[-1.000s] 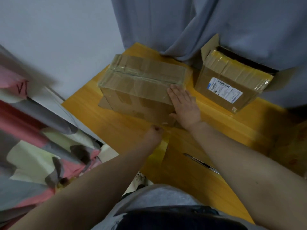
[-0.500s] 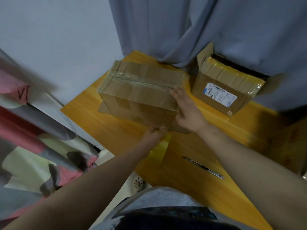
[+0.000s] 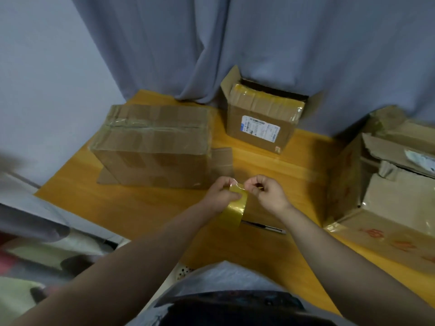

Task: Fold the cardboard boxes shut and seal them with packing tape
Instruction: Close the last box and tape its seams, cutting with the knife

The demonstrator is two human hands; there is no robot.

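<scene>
Grips the tape roll (image 3: 235, 208) in the left hand (image 3: 219, 196) and pinches its loose end with the right hand (image 3: 270, 194), just before the folded box (image 3: 153, 147) on the table (image 3: 141, 208). Best to peel slowly, keeping the strip flat and untwisted.

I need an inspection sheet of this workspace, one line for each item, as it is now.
Surface: orange wooden table.
Job's things: taped box at left; labelled box behind, flaps open; crumpled box at right, open; tape roll in the hands.
Clutter: slim metal tool lying on the table, kind unclear.
Hands: left hand grips the tape roll; right hand pinches its loose end.
Cables: nothing seen.
Surroundings: grey curtain, wall, patterned bedding at left.
</scene>
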